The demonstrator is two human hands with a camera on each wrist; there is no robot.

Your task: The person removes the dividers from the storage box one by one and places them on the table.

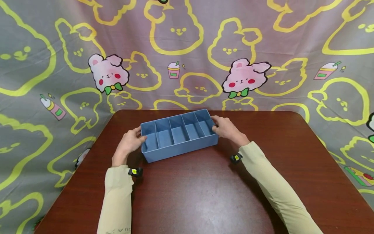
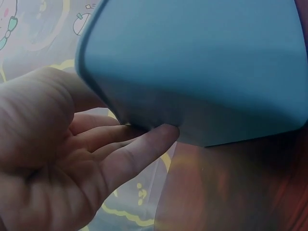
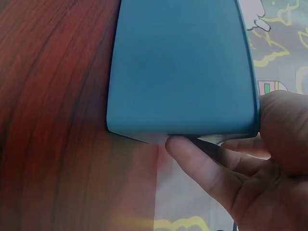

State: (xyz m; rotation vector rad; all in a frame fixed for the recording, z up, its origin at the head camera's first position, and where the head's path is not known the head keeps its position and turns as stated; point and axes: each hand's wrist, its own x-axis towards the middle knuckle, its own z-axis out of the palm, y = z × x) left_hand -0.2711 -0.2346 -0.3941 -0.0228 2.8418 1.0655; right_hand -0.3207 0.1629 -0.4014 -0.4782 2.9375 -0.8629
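Observation:
A blue-grey plastic divided box [image 1: 182,149], long and rectangular, shows several compartments side by side, with nothing seen in them. It sits at an angle, its right end farther back than its left. My left hand [image 1: 129,143] grips the left end, thumb over the rim and fingers against the outer end wall. At the opposite end my right hand [image 1: 228,130] holds the wall likewise, thumb at the rim. In both wrist views the box's long wall [image 2: 192,43] fills much of the picture, and fingers press the end wall. Whether its base touches the table cannot be told.
The dark red-brown wooden table [image 1: 193,191] has rounded far corners. Behind it and along both sides hangs a grey cloth [image 1: 187,94] with yellow outlines and cartoon rabbits. Each wrist carries a small black camera [image 1: 135,172] by a pale sleeve [image 1: 118,198].

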